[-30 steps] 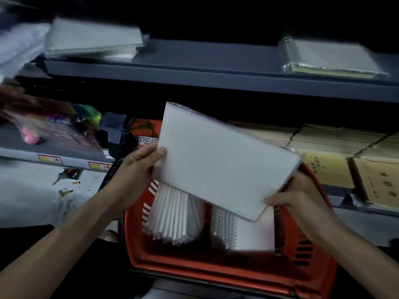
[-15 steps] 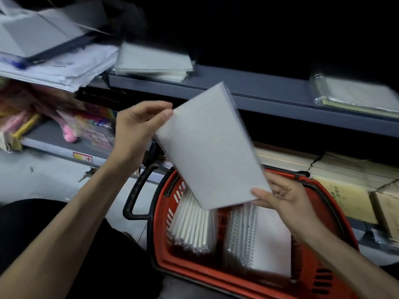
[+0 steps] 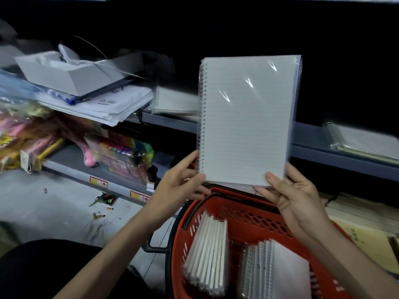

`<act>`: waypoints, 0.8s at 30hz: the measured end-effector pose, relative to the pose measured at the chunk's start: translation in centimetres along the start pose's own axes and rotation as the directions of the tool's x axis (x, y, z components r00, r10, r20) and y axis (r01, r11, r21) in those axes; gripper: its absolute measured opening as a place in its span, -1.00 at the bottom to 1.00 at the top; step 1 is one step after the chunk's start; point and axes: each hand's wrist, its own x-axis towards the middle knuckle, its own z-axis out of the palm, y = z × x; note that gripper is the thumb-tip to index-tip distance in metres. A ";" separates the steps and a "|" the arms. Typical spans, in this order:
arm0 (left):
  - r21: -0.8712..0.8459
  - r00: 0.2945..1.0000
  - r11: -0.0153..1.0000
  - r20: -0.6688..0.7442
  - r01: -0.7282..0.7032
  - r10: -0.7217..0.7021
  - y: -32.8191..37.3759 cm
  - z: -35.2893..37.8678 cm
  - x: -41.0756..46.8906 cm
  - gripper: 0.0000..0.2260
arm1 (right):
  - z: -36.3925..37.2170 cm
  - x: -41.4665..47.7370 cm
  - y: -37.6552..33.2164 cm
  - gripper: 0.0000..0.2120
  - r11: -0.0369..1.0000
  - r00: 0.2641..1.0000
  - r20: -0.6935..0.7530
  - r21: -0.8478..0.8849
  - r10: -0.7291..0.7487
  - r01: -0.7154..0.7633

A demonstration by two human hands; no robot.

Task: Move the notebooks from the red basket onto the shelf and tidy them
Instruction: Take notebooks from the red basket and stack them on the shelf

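A plastic-wrapped spiral notebook (image 3: 246, 121) with lined pages stands upright in front of the grey shelf (image 3: 313, 145), its spiral on the left. My left hand (image 3: 179, 182) pinches its lower left corner and my right hand (image 3: 291, 190) grips its lower right corner. Below them sits the red basket (image 3: 244, 214) holding two stacks of wrapped notebooks on edge, one on the left (image 3: 207, 253) and one on the right (image 3: 274, 270). On the shelf lie a notebook pile (image 3: 172, 100) at the left and another (image 3: 364, 141) at the right.
A heap of papers and a grey box (image 3: 82, 83) crowds the upper shelf at the left. Bags of colourful stationery (image 3: 121, 152) fill the lower left shelf. Yellowish books (image 3: 367, 231) lie at the lower right. Small debris litters the floor (image 3: 43, 208).
Both hands have raised the notebook from a tilt above the basket to an upright position before the shelf. My left hand slid from its upper corner to its lower left corner.
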 end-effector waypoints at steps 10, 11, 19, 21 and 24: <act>0.308 0.944 0.923 -0.157 -0.231 0.289 4.7 -7.6 6.0 -0.43 | 10.0 7.4 -1.4 -0.69 0.949 0.967 0.082 -0.190 -0.239 0.251; 0.312 0.942 0.919 -0.151 -0.242 0.299 5.3 -8.5 6.8 -0.45 | 11.2 8.5 -1.7 -0.71 0.936 0.961 0.090 -0.219 -0.263 0.277; 0.451 0.874 0.887 -0.388 -0.098 0.293 8.0 -15.6 15.0 -0.63 | 17.7 16.4 -2.0 -0.56 0.651 0.936 0.043 -0.708 -0.349 0.275; 0.494 0.843 0.866 -0.495 0.074 0.210 6.8 -16.4 16.1 -0.65 | 18.3 17.1 -0.7 -0.38 0.367 0.951 0.021 -0.920 -0.310 0.140; 0.424 0.835 0.887 -0.544 0.184 0.087 4.9 -16.2 16.2 -0.64 | 18.4 16.6 0.6 -0.31 0.180 0.968 0.020 -0.981 -0.250 0.067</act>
